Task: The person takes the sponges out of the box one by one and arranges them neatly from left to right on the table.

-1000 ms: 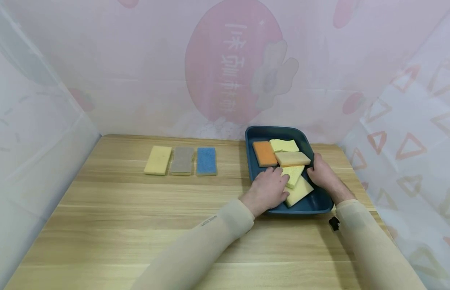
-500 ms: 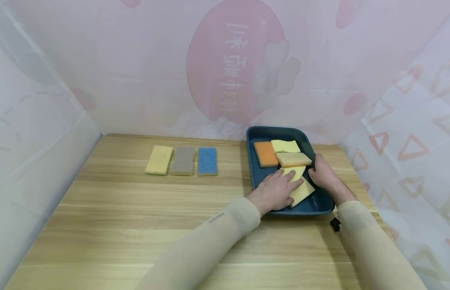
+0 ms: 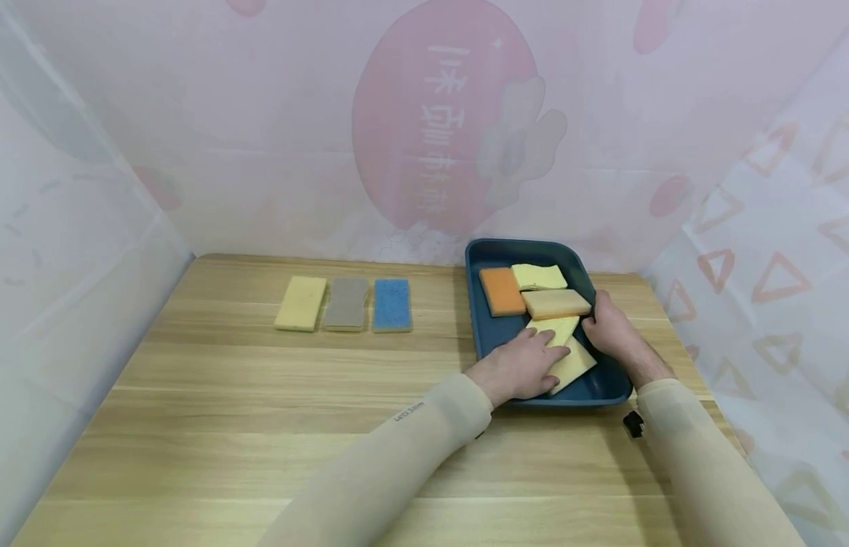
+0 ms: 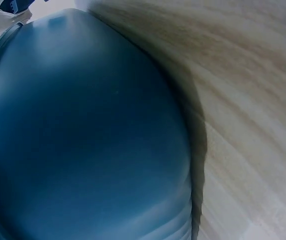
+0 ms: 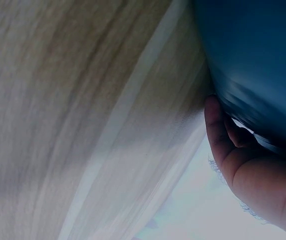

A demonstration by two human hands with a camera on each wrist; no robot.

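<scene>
sponges (image 3: pixel 576 365) lie partly under the spread left grip (image 3: pixel 520 366), the right grip (image 3: pixel 614 330) clamped on the blue tray (image 3: pixel 495 330).

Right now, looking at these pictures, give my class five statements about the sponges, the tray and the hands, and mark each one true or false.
1. The blue sponge lies on the table, outside the tray. True.
2. The right hand is away from the tray. False: the right hand grips the tray's right side.
3. The grey sponge lies between a yellow sponge and the blue sponge. True.
4. The orange sponge lies outside the tray. False: the orange sponge is inside it.
5. The left hand reaches over pale yellow sponges. True.
</scene>
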